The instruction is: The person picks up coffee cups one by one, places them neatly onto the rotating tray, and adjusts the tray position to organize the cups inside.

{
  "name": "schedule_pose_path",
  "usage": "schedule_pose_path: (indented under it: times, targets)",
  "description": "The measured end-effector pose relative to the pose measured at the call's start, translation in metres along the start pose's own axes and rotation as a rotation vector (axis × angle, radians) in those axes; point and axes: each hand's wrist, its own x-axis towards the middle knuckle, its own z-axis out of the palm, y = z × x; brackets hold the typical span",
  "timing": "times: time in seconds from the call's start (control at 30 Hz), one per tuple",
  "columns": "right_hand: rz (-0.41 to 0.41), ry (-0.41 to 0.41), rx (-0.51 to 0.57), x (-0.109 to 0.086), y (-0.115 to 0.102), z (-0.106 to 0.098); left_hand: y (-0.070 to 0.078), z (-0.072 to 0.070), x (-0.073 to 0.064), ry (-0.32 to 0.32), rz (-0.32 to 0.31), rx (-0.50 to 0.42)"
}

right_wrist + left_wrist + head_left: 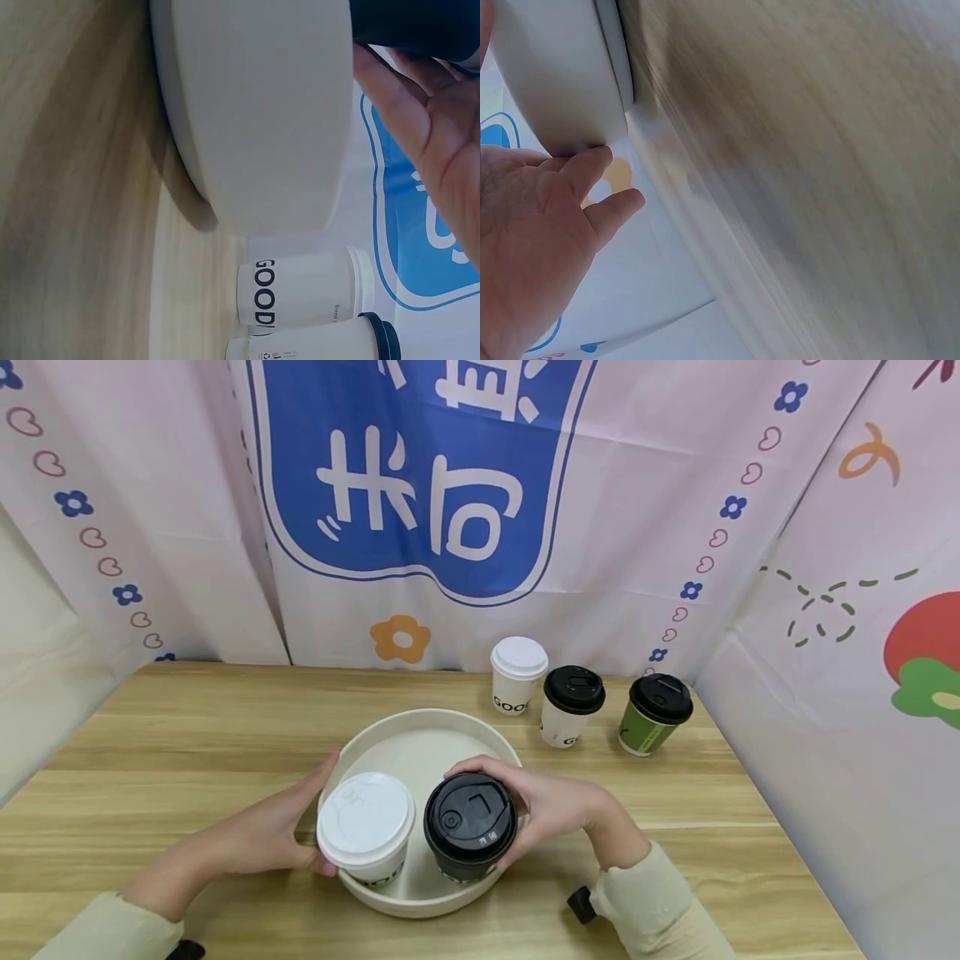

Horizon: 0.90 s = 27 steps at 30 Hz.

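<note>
On the wooden table stands a round cream tray [442, 906] with two lidded paper cups in it. The white-lidded cup [366, 822] is upright at its left side, the black-lidded cup [470, 822] to its right. My left hand [273, 827] spreads at the tray's left side; in the left wrist view its fingers [592, 169] touch the tray's outer wall [559, 75]. With thumb and fingers on opposite sides, my right hand [551, 806] holds the black-lidded cup. In the right wrist view that hand [442, 127] is just above the tray's rim, partly out of frame.
Behind the tray to the right stand a small white-lidded cup [517, 677], a black-lidded white cup [570, 706] and a green cup [648, 717] with a black lid. A printed curtain [637, 527] hangs along the table's back edge, another cloth [840, 693] at the right.
</note>
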Motion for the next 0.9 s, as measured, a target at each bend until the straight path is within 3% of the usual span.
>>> schedule_pose_path:
  times: [0.33, 0.9]
  targets:
    - [0.001, -0.04, 0.005, 0.004, 0.004, 0.003, -0.001, 0.002, -0.001, 0.002, -0.001, -0.018]
    - [0.038, -0.026, -0.031, 0.005, 0.011, 0.008, -0.002, 0.001, 0.0, 0.004, -0.002, 0.014]
